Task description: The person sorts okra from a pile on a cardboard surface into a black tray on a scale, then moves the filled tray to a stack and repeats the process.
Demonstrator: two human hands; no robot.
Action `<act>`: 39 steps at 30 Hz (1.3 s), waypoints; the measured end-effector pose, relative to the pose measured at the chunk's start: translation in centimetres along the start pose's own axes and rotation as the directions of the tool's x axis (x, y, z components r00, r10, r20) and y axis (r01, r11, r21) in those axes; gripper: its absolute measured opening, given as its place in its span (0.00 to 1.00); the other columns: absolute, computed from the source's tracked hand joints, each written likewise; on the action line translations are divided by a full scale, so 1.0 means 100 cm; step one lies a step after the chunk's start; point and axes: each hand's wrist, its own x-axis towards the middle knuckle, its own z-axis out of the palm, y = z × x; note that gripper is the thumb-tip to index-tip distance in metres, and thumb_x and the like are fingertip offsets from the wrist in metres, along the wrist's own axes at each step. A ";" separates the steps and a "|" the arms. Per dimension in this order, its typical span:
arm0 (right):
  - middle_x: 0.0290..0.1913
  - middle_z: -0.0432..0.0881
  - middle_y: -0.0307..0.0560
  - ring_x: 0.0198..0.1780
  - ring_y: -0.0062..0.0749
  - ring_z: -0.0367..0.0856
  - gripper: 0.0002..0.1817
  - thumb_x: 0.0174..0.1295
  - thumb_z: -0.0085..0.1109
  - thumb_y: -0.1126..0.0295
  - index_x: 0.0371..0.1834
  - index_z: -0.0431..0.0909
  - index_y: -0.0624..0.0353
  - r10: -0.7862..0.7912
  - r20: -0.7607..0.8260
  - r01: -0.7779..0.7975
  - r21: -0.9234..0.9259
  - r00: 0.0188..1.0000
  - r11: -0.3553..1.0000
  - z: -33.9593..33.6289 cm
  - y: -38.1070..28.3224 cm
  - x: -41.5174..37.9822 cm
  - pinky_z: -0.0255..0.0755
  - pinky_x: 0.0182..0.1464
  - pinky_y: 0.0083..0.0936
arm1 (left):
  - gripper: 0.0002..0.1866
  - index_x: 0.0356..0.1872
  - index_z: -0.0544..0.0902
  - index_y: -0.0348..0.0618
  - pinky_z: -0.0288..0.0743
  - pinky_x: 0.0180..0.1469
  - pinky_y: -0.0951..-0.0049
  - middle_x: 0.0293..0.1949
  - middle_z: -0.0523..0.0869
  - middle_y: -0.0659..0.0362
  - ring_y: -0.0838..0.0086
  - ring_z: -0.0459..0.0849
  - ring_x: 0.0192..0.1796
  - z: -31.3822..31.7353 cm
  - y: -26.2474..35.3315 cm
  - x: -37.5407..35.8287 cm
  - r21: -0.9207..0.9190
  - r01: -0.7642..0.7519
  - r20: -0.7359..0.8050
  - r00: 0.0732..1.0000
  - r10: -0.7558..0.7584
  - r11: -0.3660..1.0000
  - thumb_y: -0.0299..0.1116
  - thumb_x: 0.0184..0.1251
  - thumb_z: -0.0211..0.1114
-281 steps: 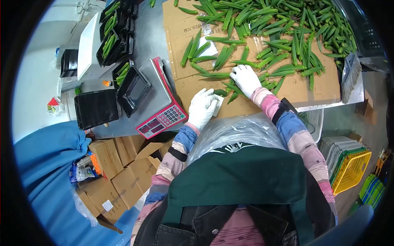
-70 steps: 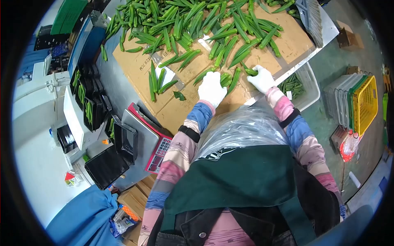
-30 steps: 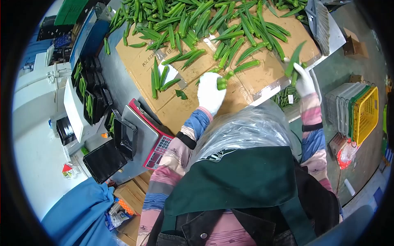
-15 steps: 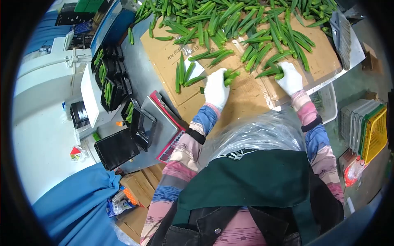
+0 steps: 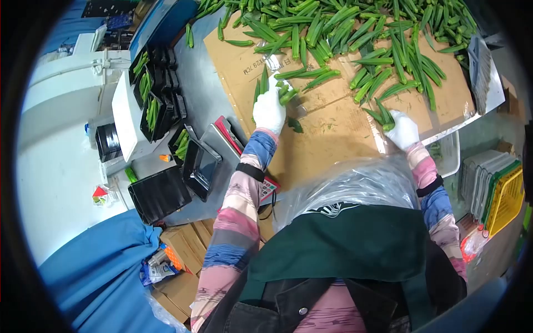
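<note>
My left hand (image 5: 270,113), in a white glove, is closed around several green okra pods (image 5: 287,95) whose stem ends stick out on its right. It is right beside a small group of okra (image 5: 259,87) lying on the cardboard sheet (image 5: 327,130), and partly covers them. Near the cardboard's right front edge, my right hand (image 5: 403,131), also gloved, has its fingers bent round a few okra pods (image 5: 382,115) pointing up and left. The fingertips of this hand are partly hidden. Between the hands and the back of the cardboard lie more loose pods (image 5: 371,83).
A large okra heap (image 5: 333,25) covers the back. Black trays (image 5: 152,114) with okra stand at left, near an empty black tray (image 5: 201,169) and a scale (image 5: 269,188). A brush (image 5: 478,69) stands at the right edge; baskets (image 5: 502,191) are stacked beyond it.
My left hand has moved left with its okra, reaching the small group of pods. My right hand, still with okra, is slightly lower. The whole view has shifted a little.
</note>
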 end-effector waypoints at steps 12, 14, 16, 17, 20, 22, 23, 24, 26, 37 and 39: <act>0.49 0.83 0.54 0.54 0.49 0.81 0.28 0.47 0.74 0.62 0.53 0.79 0.57 0.136 -0.008 -0.136 -0.005 0.991 0.991 0.009 -0.009 0.002 0.77 0.55 0.38 | 0.18 0.43 0.80 0.42 0.79 0.51 0.54 0.39 0.89 0.46 0.52 0.88 0.46 -0.011 -0.008 0.057 -0.033 0.243 0.058 0.969 -0.241 0.969 0.44 0.59 0.72; 0.49 0.83 0.53 0.55 0.49 0.81 0.28 0.47 0.74 0.62 0.54 0.79 0.56 0.104 -0.052 -0.105 -0.019 0.993 0.994 0.014 -0.004 0.000 0.77 0.55 0.38 | 0.18 0.42 0.80 0.42 0.80 0.51 0.56 0.39 0.88 0.45 0.51 0.88 0.47 -0.016 0.004 0.058 -0.029 0.318 0.123 0.942 -0.312 0.948 0.43 0.58 0.72; 0.48 0.84 0.54 0.52 0.51 0.83 0.30 0.49 0.73 0.62 0.56 0.78 0.57 0.079 -0.097 -0.084 -0.045 0.992 0.995 0.019 0.000 0.000 0.77 0.54 0.38 | 0.18 0.46 0.79 0.40 0.81 0.50 0.60 0.41 0.89 0.48 0.54 0.89 0.47 -0.017 0.005 0.055 -0.069 0.340 0.170 0.930 -0.325 0.938 0.38 0.59 0.70; 0.48 0.85 0.54 0.50 0.50 0.84 0.29 0.50 0.73 0.62 0.57 0.78 0.58 0.144 -0.007 -0.144 0.047 0.990 0.989 0.020 0.005 0.001 0.78 0.53 0.38 | 0.19 0.48 0.79 0.39 0.81 0.49 0.60 0.41 0.89 0.49 0.56 0.89 0.47 -0.016 -0.001 0.049 -0.397 0.320 0.251 0.939 -0.233 0.860 0.37 0.60 0.70; 0.48 0.86 0.54 0.46 0.47 0.87 0.26 0.55 0.70 0.64 0.57 0.77 0.62 0.251 0.327 -0.385 0.457 0.911 0.802 -0.002 -0.004 0.004 0.80 0.50 0.36 | 0.23 0.60 0.76 0.36 0.82 0.50 0.60 0.44 0.87 0.55 0.60 0.88 0.50 -0.026 -0.025 0.025 -0.897 0.351 0.381 0.923 0.064 0.269 0.31 0.64 0.65; 0.48 0.87 0.54 0.43 0.42 0.88 0.23 0.59 0.67 0.66 0.56 0.78 0.65 0.129 0.568 -0.575 0.748 0.813 0.332 -0.014 -0.017 0.001 0.81 0.48 0.34 | 0.22 0.59 0.76 0.35 0.81 0.56 0.56 0.45 0.86 0.53 0.58 0.87 0.50 -0.036 -0.023 -0.003 -0.825 0.550 0.522 0.830 0.197 -0.132 0.31 0.65 0.65; 0.48 0.86 0.55 0.44 0.41 0.88 0.22 0.61 0.65 0.67 0.57 0.77 0.66 0.024 0.565 -0.557 0.803 0.825 0.211 -0.017 -0.027 0.001 0.82 0.48 0.34 | 0.22 0.59 0.77 0.34 0.81 0.59 0.54 0.45 0.86 0.51 0.57 0.86 0.50 -0.044 -0.019 -0.019 -0.714 0.622 0.556 0.783 0.279 -0.321 0.31 0.65 0.64; 0.48 0.86 0.56 0.44 0.40 0.88 0.21 0.63 0.63 0.68 0.57 0.76 0.66 -0.079 0.544 -0.539 0.838 0.835 0.084 -0.019 -0.043 0.000 0.82 0.47 0.35 | 0.25 0.62 0.74 0.33 0.79 0.61 0.49 0.49 0.84 0.50 0.56 0.85 0.52 -0.050 -0.005 -0.036 -0.672 0.620 0.518 0.784 0.341 -0.405 0.32 0.65 0.65; 0.48 0.85 0.56 0.45 0.38 0.87 0.20 0.65 0.61 0.70 0.58 0.76 0.67 -0.203 0.516 -0.537 0.841 0.832 -0.066 -0.026 -0.077 0.002 0.83 0.47 0.34 | 0.33 0.70 0.66 0.35 0.76 0.65 0.45 0.58 0.79 0.49 0.56 0.82 0.58 -0.059 0.021 -0.063 -0.588 0.644 0.459 0.764 0.454 -0.489 0.34 0.65 0.65; 0.58 0.81 0.44 0.55 0.29 0.81 0.26 0.68 0.63 0.68 0.69 0.71 0.61 -0.307 0.520 -0.516 0.850 0.797 0.102 -0.019 -0.107 -0.011 0.79 0.55 0.34 | 0.30 0.73 0.65 0.40 0.70 0.70 0.48 0.67 0.76 0.49 0.56 0.78 0.66 -0.046 0.048 -0.097 -0.353 0.645 0.480 0.747 0.461 -0.678 0.39 0.76 0.61; 0.58 0.80 0.44 0.55 0.29 0.81 0.27 0.70 0.62 0.67 0.70 0.68 0.61 -0.285 0.537 -0.558 0.830 0.794 0.012 -0.026 -0.113 -0.015 0.80 0.55 0.35 | 0.35 0.71 0.68 0.40 0.69 0.71 0.52 0.67 0.75 0.53 0.62 0.77 0.66 -0.051 0.053 -0.097 -0.427 0.661 0.486 0.743 0.460 -0.617 0.55 0.75 0.59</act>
